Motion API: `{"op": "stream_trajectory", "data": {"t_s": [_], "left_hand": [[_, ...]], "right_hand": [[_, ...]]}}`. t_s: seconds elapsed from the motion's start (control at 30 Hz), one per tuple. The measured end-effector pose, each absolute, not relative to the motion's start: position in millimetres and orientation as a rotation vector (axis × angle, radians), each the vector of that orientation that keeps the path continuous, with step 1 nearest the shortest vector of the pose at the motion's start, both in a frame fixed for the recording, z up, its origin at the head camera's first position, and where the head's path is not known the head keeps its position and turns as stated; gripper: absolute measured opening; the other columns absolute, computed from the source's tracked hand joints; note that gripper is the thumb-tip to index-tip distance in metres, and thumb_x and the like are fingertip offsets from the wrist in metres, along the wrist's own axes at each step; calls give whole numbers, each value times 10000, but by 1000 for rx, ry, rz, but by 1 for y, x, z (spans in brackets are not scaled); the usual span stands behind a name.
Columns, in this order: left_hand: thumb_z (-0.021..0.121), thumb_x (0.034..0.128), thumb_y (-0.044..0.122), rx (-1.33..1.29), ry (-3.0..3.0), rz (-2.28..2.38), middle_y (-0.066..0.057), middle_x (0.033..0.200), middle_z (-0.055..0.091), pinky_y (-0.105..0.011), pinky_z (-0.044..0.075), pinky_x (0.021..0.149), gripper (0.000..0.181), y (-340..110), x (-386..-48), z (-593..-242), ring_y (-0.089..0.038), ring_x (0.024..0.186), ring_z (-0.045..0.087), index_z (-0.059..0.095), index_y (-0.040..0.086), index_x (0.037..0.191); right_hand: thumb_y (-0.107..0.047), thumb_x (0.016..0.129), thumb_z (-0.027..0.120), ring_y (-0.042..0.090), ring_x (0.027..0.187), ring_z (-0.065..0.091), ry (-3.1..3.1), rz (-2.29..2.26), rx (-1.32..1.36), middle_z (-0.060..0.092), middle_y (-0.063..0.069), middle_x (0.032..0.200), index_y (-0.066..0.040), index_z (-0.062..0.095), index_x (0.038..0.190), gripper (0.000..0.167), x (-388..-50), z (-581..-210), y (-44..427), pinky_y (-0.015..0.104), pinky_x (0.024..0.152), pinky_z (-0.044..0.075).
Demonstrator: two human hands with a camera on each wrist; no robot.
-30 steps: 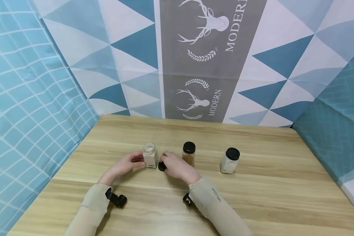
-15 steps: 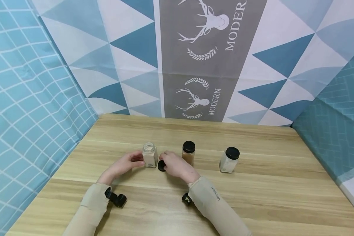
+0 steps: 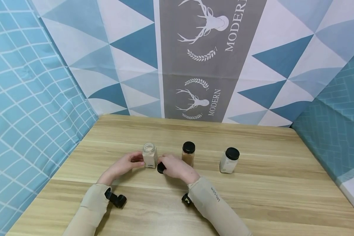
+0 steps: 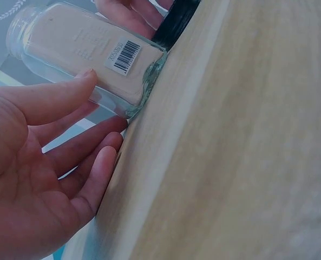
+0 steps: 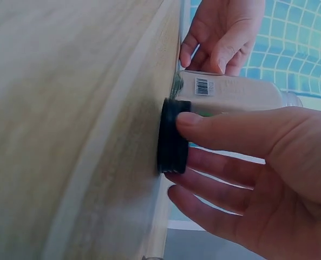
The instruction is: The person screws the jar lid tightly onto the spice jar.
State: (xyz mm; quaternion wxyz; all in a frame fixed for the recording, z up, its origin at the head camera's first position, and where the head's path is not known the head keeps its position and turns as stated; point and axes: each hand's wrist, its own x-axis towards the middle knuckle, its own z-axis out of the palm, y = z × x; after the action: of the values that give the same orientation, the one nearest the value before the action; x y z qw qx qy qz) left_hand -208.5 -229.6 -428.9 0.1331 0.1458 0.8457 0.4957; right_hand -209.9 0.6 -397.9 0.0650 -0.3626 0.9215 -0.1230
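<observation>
A clear glass spice jar (image 3: 150,158) stands upright without a lid, filled with pale powder. Its barcode label faces the left wrist camera. My left hand (image 3: 124,166) holds the jar from the left, thumb on the near face and some fingers reaching behind it. Just right of the jar, my right hand (image 3: 175,167) grips a round black lid (image 5: 172,135) at the table surface. In the right wrist view the thumb lies on the lid's upper edge, with fingers under the far side. The lid is partly covered by the hand in the head view.
A black-capped jar of brownish powder (image 3: 188,154) stands right behind my right hand. Farther right is another black-capped jar with whitish contents (image 3: 229,160). All rest on a wooden table (image 3: 268,196), with patterned cloth (image 3: 194,65) hanging behind it.
My right hand and the black lid have shifted slightly toward the table's near edge. The left hand and the jar have stayed in place.
</observation>
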Motion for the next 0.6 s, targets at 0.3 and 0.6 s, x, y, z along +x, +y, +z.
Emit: {"op": "stream_trajectory", "data": {"t_s": [0.3, 0.6], "left_hand": [[614, 861, 224, 430, 2459, 1434, -204, 1243, 529, -494, 344, 999, 521, -229, -208, -427, -349, 1168, 478, 447, -8, 1297], [615, 862, 232, 435, 2469, 1434, -198, 1236, 537, -478, 360, 993, 510, -229, -209, -430, -340, 1163, 485, 461, -5, 1288]], "right_hand": [[-101, 886, 564, 201, 988, 563, 2957, -516, -1021, 575, 98, 1054, -35, 543, 1154, 276, -207, -389, 4, 292, 857, 479], [-136, 953, 452, 256, 1073, 539, 3089, -806, -867, 552, 141, 1162, -14, 497, 1235, 310, -210, -378, -1, 345, 902, 461]]}}
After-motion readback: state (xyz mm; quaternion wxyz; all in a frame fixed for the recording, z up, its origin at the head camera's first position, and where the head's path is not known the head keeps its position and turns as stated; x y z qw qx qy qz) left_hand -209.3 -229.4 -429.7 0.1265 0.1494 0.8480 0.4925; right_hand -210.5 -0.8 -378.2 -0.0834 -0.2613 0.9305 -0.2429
